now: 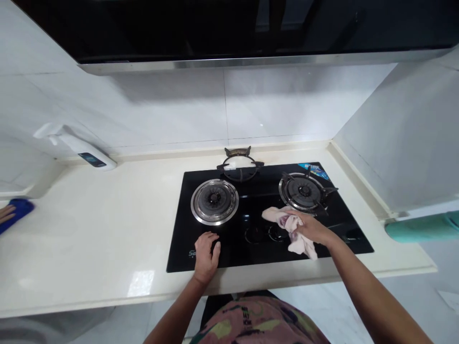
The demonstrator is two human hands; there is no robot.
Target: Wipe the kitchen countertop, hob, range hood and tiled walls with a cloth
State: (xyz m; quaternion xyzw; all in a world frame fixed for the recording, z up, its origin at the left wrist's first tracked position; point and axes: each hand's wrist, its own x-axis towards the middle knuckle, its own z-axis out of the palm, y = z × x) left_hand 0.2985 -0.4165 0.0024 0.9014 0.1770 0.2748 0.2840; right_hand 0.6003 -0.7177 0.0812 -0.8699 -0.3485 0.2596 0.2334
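purple-patched pale pink cloth; black cooktop; cream counter; white spray bottle

Watching from afar, I take the cream countertop as reference. Above it: black-glass range hood with metal lower trim. Rising behind it: pale marbled wall tiles. Near its back-left corner: white trigger spray bottle, dark label. At its far left end: blue cloth, partly out of view. Off its right end: rounded green object, identity unclear to me.
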